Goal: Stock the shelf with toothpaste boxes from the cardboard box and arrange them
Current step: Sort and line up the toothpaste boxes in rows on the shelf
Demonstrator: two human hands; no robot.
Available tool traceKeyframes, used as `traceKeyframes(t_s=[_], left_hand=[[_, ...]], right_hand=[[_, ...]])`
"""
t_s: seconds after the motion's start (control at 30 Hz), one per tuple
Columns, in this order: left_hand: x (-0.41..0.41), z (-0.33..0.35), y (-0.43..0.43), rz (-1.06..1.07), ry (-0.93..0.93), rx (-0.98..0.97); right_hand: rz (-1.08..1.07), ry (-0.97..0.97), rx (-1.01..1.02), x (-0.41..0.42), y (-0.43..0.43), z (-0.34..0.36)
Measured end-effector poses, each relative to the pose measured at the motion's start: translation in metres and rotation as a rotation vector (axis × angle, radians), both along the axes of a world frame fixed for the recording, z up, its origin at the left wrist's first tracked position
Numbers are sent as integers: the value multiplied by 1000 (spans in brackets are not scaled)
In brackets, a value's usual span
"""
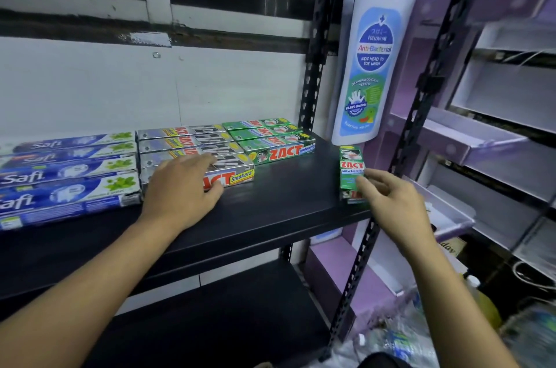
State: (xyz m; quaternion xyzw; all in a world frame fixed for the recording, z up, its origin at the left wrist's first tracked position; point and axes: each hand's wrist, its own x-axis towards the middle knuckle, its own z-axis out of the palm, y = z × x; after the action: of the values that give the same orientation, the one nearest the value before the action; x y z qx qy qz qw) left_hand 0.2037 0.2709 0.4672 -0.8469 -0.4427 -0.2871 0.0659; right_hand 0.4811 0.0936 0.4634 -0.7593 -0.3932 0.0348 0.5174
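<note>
Head view
Shelf [285, 205]: black board on a slotted metal frame, carrying three groups of toothpaste boxes laid flat.
Blue boxes [69, 175]: at the left end, ranged one behind another from front to back.
Silver boxes [192, 141]: in the middle, touching the blue group, also ranged front to back.
Green boxes [270, 138]: right of the silver ones and touching them, set toward the back wall.
Left hand [183, 187]: flat on the front silver box, fingers straight and spread over its top, thumb against its front face.
Right hand [394, 202]: pinching the single green box [350, 169] low down between thumb and curled fingertips.
Single green box: upright near the right front corner of the shelf, well apart from the green boxes; contact with the board cannot be told.
Bottle [376, 66]: tall, white, blue label, just right of the back post, above the single green box.
Purple racks [481, 138]: further right, tilted trays.
</note>
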Motion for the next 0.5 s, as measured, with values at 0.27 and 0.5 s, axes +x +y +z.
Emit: traceKeyframes(t_s=[0.27,0.5], left_hand=[[0,-1,2,5,10,0],[1,-2,2,0,-4,-1]], right_hand=[[166,-282,-41,5,-3,-4],[396,-489,-331,13,18,-1]])
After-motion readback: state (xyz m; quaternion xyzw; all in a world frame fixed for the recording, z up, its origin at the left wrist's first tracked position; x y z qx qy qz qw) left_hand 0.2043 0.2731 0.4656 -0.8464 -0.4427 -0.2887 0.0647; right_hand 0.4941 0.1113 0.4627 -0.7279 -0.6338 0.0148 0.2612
